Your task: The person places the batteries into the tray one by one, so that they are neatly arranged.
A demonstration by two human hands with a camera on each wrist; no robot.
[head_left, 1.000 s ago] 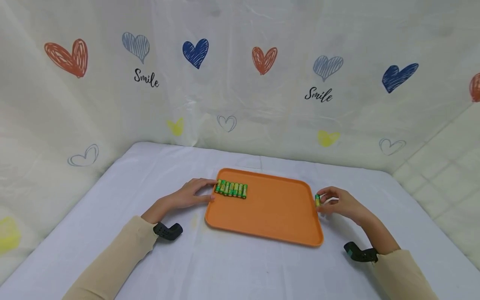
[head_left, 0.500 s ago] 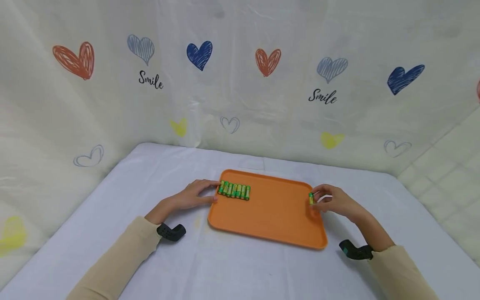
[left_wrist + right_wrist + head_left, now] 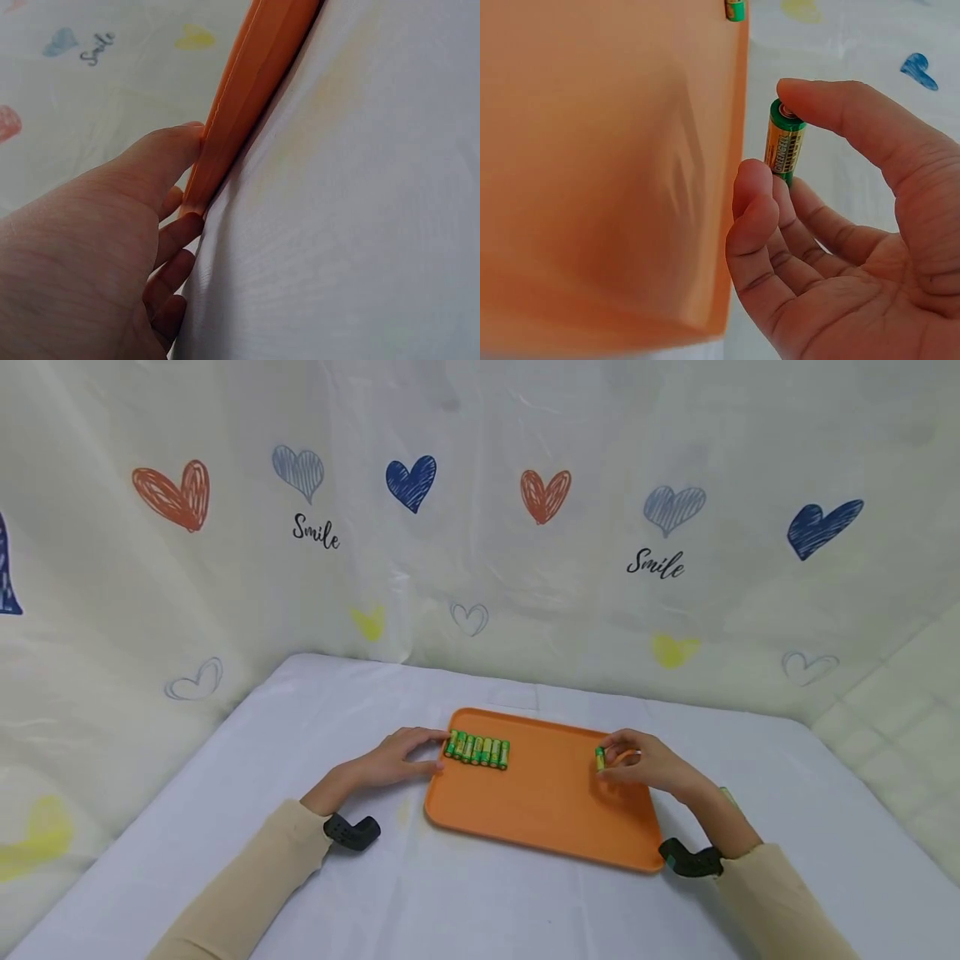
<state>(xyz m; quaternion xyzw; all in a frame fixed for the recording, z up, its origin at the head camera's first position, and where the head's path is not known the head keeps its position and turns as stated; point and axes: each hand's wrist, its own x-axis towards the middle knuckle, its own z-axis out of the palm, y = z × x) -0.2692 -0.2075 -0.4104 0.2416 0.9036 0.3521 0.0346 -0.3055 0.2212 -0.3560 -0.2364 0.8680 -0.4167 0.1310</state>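
An orange tray (image 3: 540, 810) lies on the white-covered table. Near its far left corner, several green-and-yellow batteries (image 3: 477, 750) lie side by side in a row. My left hand (image 3: 393, 758) rests against the tray's left edge, with thumb and fingertips touching the rim (image 3: 240, 97) in the left wrist view. Over the right part of the tray, my right hand (image 3: 641, 764) pinches one battery (image 3: 786, 142) by its ends, between thumb and fingers. That battery is upright and apart from the row.
Something small and green (image 3: 727, 795) shows behind the right wrist on the table, mostly hidden by the arm. A black wrist device (image 3: 352, 832) sits on each wrist. A white sheet with hearts (image 3: 411, 483) hangs behind the table.
My right hand has moved left with the battery, from the tray's right edge to over its surface. The left hand stays at the tray's edge. The head view has shifted slightly.
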